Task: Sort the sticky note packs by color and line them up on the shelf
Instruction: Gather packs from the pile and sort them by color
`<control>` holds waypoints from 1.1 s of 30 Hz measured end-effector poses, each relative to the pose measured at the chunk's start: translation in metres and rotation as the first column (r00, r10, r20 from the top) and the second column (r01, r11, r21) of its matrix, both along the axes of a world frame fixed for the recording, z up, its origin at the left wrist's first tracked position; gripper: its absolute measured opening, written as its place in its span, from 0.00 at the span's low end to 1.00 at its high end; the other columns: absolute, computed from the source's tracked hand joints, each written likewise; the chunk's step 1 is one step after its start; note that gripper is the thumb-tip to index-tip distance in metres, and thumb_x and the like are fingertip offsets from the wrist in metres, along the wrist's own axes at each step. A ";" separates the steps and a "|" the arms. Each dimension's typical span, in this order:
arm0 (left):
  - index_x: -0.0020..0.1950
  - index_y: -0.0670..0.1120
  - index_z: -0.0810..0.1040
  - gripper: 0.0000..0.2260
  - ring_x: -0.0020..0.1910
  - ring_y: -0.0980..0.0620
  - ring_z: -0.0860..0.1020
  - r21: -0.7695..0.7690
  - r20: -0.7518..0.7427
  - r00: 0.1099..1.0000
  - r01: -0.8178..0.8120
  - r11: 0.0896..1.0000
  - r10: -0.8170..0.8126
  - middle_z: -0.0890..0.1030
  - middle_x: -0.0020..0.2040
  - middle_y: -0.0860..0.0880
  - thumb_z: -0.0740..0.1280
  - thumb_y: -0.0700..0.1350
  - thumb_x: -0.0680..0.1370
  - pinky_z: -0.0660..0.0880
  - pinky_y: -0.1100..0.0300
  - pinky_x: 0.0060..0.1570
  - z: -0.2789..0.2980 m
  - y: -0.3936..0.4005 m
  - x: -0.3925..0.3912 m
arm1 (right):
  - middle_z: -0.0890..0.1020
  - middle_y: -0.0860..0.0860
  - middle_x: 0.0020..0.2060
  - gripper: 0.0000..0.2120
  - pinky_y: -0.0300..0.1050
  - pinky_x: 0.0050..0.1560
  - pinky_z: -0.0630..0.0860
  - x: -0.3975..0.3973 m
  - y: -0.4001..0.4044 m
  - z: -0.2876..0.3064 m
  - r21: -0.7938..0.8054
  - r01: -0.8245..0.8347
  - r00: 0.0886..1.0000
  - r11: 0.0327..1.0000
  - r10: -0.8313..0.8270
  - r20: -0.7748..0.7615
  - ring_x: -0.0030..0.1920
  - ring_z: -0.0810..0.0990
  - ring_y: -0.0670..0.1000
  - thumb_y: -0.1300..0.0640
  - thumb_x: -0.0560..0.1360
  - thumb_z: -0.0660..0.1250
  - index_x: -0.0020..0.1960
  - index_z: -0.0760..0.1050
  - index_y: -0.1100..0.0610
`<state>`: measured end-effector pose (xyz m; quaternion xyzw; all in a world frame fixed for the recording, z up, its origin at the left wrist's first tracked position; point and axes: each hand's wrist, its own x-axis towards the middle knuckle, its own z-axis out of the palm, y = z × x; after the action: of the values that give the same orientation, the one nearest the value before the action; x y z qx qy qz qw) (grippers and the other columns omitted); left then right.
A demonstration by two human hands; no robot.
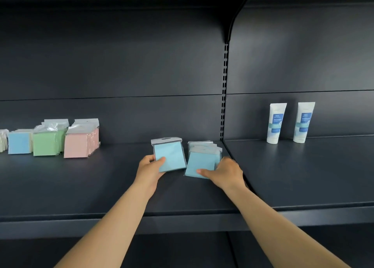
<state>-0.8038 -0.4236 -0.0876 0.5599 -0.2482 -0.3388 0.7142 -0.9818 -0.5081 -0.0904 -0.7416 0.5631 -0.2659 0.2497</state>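
My left hand (150, 165) holds a single blue sticky note pack (172, 155) in a clear sleeve, thumb on its front, lifted a little above the dark shelf (101, 186). Just to its right, my right hand (225, 171) grips a fanned bunch of several blue packs (200, 162) that stand on the shelf, thumb on the front pack. At the far left stand rows of pink packs (78, 146), green packs (45, 143), blue packs (19, 142) and pale packs (3, 140) cut by the frame edge.
Two white tubes (276, 123) (303, 122) stand at the back of the neighbouring shelf section on the right. A slotted upright (224, 93) divides the two sections. The shelf's front lip (121, 220) runs below my forearms.
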 end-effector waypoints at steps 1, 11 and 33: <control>0.59 0.37 0.71 0.09 0.50 0.47 0.78 -0.008 -0.011 1.000 -0.004 1.000 0.004 0.77 0.55 0.41 0.63 0.34 0.78 0.74 0.54 0.54 0.000 0.000 0.000 | 0.77 0.51 0.52 0.35 0.44 0.48 0.73 -0.001 -0.001 0.004 0.030 -0.004 1.000 1.000 0.004 0.011 0.55 0.78 0.54 0.39 0.62 0.76 0.57 0.71 0.60; 0.59 0.36 0.71 0.10 0.51 0.46 0.78 -0.031 -0.043 0.999 -0.005 1.000 0.004 0.77 0.55 0.40 0.63 0.33 0.78 0.74 0.53 0.54 -0.002 -0.002 0.002 | 0.83 0.58 0.41 0.20 0.42 0.38 0.71 -0.014 -0.022 0.009 0.230 -0.056 0.973 0.972 0.002 0.229 0.40 0.80 0.53 0.54 0.64 0.78 0.43 0.77 0.68; 0.53 0.41 0.75 0.07 0.54 0.48 0.81 0.066 0.129 0.950 0.279 0.958 -0.285 0.82 0.54 0.46 0.66 0.42 0.78 0.77 0.56 0.53 0.003 0.003 -0.014 | 0.81 0.51 0.42 0.09 0.35 0.39 0.74 -0.001 0.012 0.000 0.076 -0.219 0.851 0.973 0.152 0.503 0.32 0.78 0.46 0.58 0.69 0.75 0.46 0.77 0.57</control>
<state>-0.8175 -0.4203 -0.0844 0.5571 -0.3662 -0.4037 0.6265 -0.9830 -0.4965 -0.0902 -0.6818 0.4223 -0.3837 0.4578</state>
